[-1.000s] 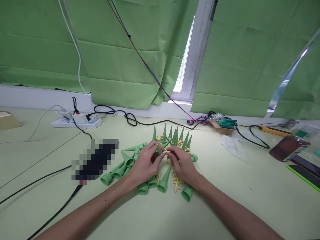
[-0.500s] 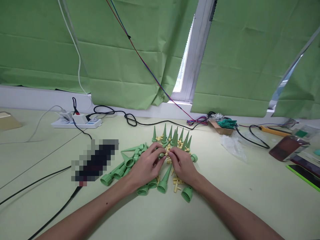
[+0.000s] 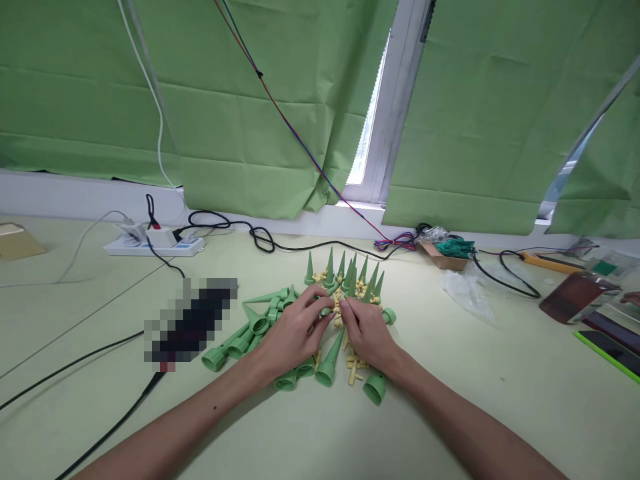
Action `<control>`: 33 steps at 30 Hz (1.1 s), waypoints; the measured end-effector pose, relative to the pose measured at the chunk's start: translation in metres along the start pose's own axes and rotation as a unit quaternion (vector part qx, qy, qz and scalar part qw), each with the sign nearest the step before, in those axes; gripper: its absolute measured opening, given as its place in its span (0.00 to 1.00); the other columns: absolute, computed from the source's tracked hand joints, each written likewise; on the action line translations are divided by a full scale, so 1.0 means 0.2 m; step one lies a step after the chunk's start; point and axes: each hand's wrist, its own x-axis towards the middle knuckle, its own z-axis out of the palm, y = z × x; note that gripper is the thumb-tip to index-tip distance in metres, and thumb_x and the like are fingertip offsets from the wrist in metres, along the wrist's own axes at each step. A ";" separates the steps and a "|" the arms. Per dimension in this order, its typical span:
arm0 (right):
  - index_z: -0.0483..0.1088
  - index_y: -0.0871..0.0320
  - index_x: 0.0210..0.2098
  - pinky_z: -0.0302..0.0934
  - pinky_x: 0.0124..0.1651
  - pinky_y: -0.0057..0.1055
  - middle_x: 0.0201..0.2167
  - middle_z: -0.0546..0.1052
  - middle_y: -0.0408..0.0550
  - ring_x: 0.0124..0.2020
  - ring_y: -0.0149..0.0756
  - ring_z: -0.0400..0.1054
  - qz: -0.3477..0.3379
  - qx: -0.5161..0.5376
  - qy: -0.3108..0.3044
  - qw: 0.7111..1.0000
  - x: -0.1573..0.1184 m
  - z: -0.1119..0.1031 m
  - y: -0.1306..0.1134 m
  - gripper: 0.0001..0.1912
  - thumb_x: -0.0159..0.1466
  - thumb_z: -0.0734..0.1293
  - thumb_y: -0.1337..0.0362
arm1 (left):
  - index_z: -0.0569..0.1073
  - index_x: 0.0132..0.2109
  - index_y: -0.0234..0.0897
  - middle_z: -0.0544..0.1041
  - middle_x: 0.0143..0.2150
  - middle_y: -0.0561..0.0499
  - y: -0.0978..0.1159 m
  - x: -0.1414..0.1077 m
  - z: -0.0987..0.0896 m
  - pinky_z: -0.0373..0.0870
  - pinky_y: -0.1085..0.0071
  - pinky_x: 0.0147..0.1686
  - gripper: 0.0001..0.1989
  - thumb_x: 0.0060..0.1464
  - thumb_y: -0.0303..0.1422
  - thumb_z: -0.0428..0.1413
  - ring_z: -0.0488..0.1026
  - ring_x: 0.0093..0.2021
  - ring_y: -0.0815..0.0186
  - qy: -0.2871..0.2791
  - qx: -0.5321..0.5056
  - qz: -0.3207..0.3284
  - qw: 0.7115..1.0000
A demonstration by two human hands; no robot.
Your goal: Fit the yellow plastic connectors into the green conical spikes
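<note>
Several green cones (image 3: pixel 331 268) stand upright behind my hands, with small yellow fittings (image 3: pixel 354 363) among them and in front. My left hand (image 3: pixel 306 325) is closed, pinching a green piece (image 3: pixel 327 311) whose shape is mostly covered by the fingers. Close beside it, my right hand (image 3: pixel 369 332) has thumb and finger pressed together near the yellow parts; what they hold is too small to make out. Loose green cones (image 3: pixel 241 341) lie heaped left of my left hand. A green cone (image 3: pixel 327 365) lies between my wrists, and another (image 3: pixel 375 387) sits below my right hand.
A blurred dark object (image 3: pixel 193 323) lies left of the pile. A white power strip (image 3: pixel 154 247) and black cables (image 3: pixel 300 248) run along the back. At right are a small cardboard box (image 3: pixel 445 257), a dark red bottle (image 3: pixel 577 297), phones and another person's hand (image 3: pixel 631 298).
My right fingertips have shifted slightly right, away from my left fingertips. Another person's hand has come into view at the right edge.
</note>
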 end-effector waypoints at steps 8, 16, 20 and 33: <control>0.53 0.55 0.22 0.45 0.25 0.30 0.16 0.58 0.39 0.17 0.29 0.51 -0.006 0.000 0.030 1.000 0.01 0.00 -0.01 0.23 0.73 0.50 0.59 | 0.68 0.50 0.40 0.67 0.47 0.45 -0.02 -0.01 0.01 0.67 0.70 0.33 0.11 0.63 0.25 0.47 0.69 0.31 0.70 0.003 0.025 0.006 1.000; 0.51 0.55 0.20 0.44 0.24 0.30 0.15 0.56 0.38 0.16 0.28 0.49 0.006 0.029 0.035 0.999 0.01 -0.01 -0.01 0.24 0.73 0.52 0.60 | 0.68 0.50 0.40 0.65 0.49 0.45 -0.03 -0.02 0.01 0.67 0.69 0.35 0.13 0.62 0.22 0.47 0.70 0.34 0.68 -0.009 0.026 0.008 1.000; 0.54 0.55 0.21 0.47 0.26 0.29 0.16 0.59 0.38 0.18 0.29 0.53 0.020 0.054 0.015 0.998 0.00 -0.01 -0.01 0.23 0.73 0.52 0.59 | 0.67 0.50 0.40 0.65 0.49 0.45 -0.02 -0.02 0.01 0.68 0.69 0.36 0.11 0.62 0.23 0.48 0.70 0.35 0.68 -0.006 0.020 0.006 1.000; 0.64 0.56 0.52 0.63 0.38 0.31 0.41 0.75 0.50 0.36 0.35 0.70 -0.018 0.109 0.026 0.994 -0.01 -0.02 -0.04 0.12 0.70 0.57 0.66 | 0.71 0.43 0.39 0.66 0.45 0.49 -0.01 0.01 0.01 0.66 0.76 0.22 0.06 0.64 0.31 0.50 0.69 0.30 0.72 0.059 -0.056 -0.090 0.993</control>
